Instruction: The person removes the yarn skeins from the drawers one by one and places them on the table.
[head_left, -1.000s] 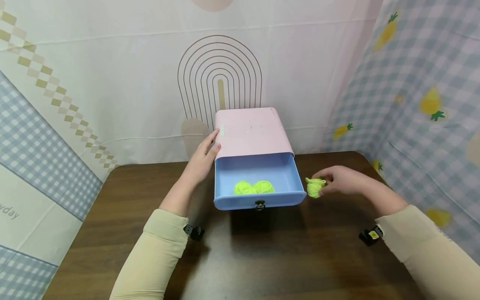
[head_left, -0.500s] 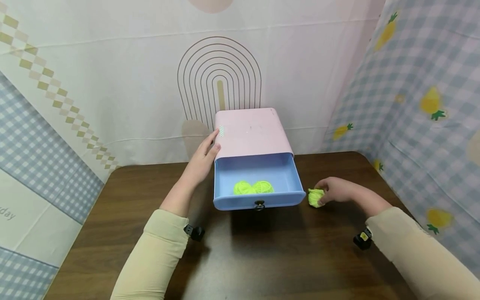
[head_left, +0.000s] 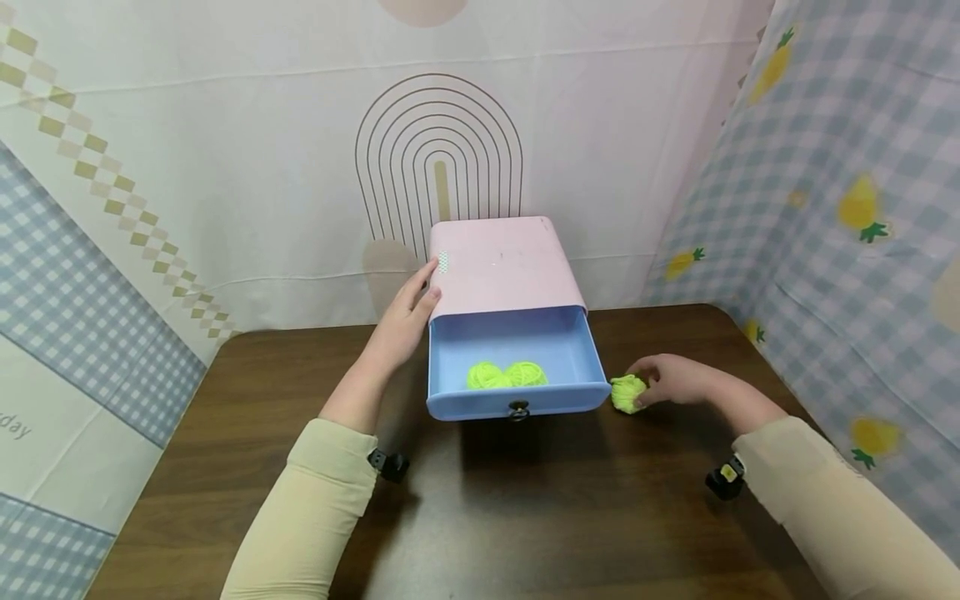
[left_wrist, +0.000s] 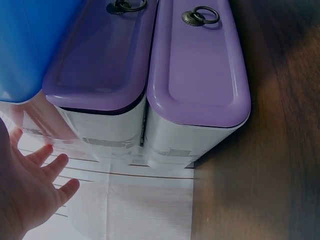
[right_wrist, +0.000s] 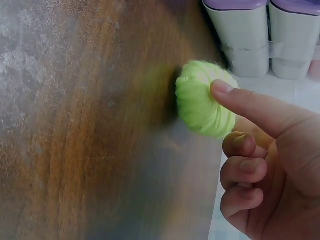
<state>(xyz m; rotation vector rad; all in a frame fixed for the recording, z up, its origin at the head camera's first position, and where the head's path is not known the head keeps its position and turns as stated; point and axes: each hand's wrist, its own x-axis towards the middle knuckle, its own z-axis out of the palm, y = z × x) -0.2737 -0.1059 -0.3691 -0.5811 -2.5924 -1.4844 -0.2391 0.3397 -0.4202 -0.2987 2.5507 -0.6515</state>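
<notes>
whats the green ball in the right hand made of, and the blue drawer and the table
Green ball: matte yarn, showing wound strands. Blue drawer: probably smooth plastic, given its seamless, rounded front. Table: wood or wood-look laminate, semi-gloss, from grain and reflections.

Left hand (left_wrist: pixel 31 192) beside pink box (left_wrist: pixel 49 121)

Dark brown tabletop (head_left: pixel 555 525); pale cloth backdrop (head_left: pixel 615 150) (arch-printed) behind; blue-checked cloth (head_left: pixel 817 258), yellow motifs (head_left: pixel 859 202), at right.

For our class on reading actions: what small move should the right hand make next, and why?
Perhaps the right hand should gently release the yarn ball: it is pinched low beside the open drawer, apparently resting on the table.
</notes>
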